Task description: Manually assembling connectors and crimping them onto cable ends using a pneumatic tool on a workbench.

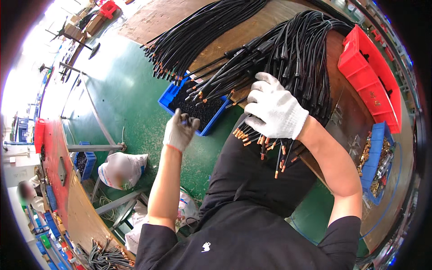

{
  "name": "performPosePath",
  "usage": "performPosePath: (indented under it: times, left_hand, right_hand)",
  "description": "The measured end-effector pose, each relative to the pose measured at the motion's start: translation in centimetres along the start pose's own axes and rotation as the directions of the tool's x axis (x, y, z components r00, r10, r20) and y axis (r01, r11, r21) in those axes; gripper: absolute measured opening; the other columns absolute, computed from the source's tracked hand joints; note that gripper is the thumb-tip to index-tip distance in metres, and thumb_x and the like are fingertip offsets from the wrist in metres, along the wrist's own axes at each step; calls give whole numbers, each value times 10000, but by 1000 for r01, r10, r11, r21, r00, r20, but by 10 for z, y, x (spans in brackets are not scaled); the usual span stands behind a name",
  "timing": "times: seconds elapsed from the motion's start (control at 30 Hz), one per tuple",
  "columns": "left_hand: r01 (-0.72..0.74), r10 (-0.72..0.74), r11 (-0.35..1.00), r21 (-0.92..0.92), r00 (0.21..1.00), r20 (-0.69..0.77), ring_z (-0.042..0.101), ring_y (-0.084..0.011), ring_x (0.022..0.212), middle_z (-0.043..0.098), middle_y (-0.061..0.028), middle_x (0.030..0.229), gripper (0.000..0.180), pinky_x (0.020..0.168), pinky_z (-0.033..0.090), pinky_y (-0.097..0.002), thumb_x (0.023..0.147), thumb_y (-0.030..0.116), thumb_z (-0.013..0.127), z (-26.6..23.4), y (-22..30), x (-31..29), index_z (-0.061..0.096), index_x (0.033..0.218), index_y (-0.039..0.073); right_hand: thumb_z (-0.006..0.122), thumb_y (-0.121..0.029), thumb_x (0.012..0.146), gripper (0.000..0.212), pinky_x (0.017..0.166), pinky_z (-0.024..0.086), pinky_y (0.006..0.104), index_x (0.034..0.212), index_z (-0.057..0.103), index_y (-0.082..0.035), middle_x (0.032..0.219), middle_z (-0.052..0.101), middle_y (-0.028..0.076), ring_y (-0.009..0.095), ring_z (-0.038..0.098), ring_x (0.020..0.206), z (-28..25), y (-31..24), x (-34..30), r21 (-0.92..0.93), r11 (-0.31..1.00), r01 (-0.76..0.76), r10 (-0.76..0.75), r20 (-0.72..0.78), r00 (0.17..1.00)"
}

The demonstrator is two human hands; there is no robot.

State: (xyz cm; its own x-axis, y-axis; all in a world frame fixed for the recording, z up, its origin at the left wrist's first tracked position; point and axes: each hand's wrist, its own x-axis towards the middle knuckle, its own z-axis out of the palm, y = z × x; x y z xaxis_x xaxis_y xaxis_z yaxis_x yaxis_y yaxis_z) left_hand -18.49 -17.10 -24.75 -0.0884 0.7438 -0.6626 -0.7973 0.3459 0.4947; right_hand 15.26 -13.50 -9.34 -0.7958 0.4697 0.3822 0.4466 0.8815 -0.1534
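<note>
My left hand (181,129), in a white glove with grey fingertips, is beside a blue bin (211,126). Its fingers are curled together around something small and dark that I cannot make out. Small black parts (204,111) fill the bin. My right hand (275,108), gloved the same way, lies over a thick bundle of black cables (310,54), its fingers bent around some of them. Bare copper ends (245,136) stick out below that hand, over my lap. The fingertips' undersides are hidden.
A second bundle of black cables (202,31) lies on the brown table (148,20), ends over its edge. At the right stand a red bin (366,81) and a blue bin (375,162) with brass-coloured parts. A white sack (123,168) sits on the green floor.
</note>
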Motion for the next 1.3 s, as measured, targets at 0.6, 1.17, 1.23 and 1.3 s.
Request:
performPosePath:
  times: [0.6, 1.17, 1.23, 1.3]
  left_hand:
    - [-589, 303, -208, 781, 720, 624, 773, -375, 1017, 776, -235, 1070, 392, 901, 585, -422, 1016, 311, 707, 135, -48, -88, 720, 1314, 56]
    - [-121, 44, 538, 834, 992, 116, 603, -121, 619, 658, -23, 751, 274, 573, 469, -289, 1027, 295, 681, 23, 5, -89, 690, 914, 45]
    - [-119, 70, 859, 498, 991, 117, 575, -104, 676, 660, -13, 867, 263, 590, 430, -255, 1032, 303, 663, 11, 3, -86, 686, 1111, 53]
    - [-187, 112, 873, 450, 976, 189, 558, -101, 689, 646, -4, 891, 282, 592, 405, -251, 1033, 313, 657, 20, 0, -80, 679, 1154, 59]
  right_hand:
    - [732, -180, 888, 136, 942, 514, 424, 1002, 727, -107, 999, 683, 58, 293, 668, 975, 14, 29, 15, -96, 986, -139, 145, 56, 988]
    - [663, -225, 911, 133, 993, 478, 427, 888, 756, -133, 953, 689, 44, 268, 635, 1051, 13, 31, 19, -130, 990, -52, 65, 94, 994]
    - [720, -208, 887, 89, 936, 519, 427, 882, 731, -120, 935, 672, 58, 289, 648, 987, 17, 30, 17, -79, 994, -81, 79, -21, 997]
    - [772, -188, 867, 102, 859, 550, 423, 905, 714, -114, 913, 660, 72, 310, 654, 936, 13, 25, 17, -40, 987, -153, 148, -98, 984]
